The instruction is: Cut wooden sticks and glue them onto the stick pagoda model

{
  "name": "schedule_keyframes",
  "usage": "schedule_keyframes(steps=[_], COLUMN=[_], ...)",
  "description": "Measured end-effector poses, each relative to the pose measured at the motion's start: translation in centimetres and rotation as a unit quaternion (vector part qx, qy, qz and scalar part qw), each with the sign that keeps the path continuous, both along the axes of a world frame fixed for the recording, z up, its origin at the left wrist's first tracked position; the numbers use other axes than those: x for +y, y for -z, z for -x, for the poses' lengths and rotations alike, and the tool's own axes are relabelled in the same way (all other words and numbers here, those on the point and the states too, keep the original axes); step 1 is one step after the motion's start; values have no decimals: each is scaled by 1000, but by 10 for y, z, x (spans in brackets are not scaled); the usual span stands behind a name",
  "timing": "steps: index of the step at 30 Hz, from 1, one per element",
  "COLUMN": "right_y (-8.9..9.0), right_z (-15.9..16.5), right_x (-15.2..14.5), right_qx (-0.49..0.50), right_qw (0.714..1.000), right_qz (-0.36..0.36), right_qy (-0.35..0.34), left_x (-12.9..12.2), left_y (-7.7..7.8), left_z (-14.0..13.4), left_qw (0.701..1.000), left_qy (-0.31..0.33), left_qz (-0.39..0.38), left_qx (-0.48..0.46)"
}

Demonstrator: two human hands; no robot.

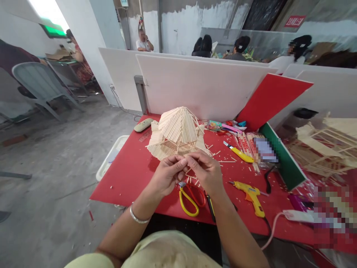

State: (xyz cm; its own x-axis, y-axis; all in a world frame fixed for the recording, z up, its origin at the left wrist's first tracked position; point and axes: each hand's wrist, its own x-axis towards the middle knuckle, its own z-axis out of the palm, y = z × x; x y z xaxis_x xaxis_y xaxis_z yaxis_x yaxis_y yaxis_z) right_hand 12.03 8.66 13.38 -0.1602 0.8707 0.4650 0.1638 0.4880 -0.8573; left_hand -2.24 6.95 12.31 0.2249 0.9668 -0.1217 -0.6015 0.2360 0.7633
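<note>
My left hand [168,175] and my right hand [205,172] meet over the red table, thumbs and fingertips pinched close together. Whatever lies between the fingertips is too small or too hidden to make out. Just beyond them stands a model pavilion [181,126] built of thin wooden sticks, with a pointed roof over a wider lower tier. My hands cover part of its front edge. Below the hands, scissors [190,201] with one yellow and one red handle loop lie on the table, beside a dark tool with a yellow stripe [210,208], partly hidden by my right forearm.
To the right lie a yellow utility knife [241,153], a yellow glue gun [251,195] and packets of sticks [242,141]. A pale remote-like object [143,125] sits at the back left. White boards [195,85] stand behind the table [125,175]; people sit beyond.
</note>
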Motion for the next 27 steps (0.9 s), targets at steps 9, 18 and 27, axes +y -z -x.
schedule_keyframes(steps=[9, 18, 27], right_y=[-4, -8, -10], right_z=[5, 4, 4], right_x=[8, 23, 23], right_qx=[-221, -316, -324], right_qw=[949, 890, 889], right_qz=[-201, -300, -297], right_qy=[97, 137, 128], left_x=[22, 27, 28], left_y=[-4, -4, -8], left_z=[14, 18, 21], left_qw=[999, 999, 999], left_qy=[-38, -33, -21], left_qz=[-6, 0, 36], left_qx=[16, 5, -21])
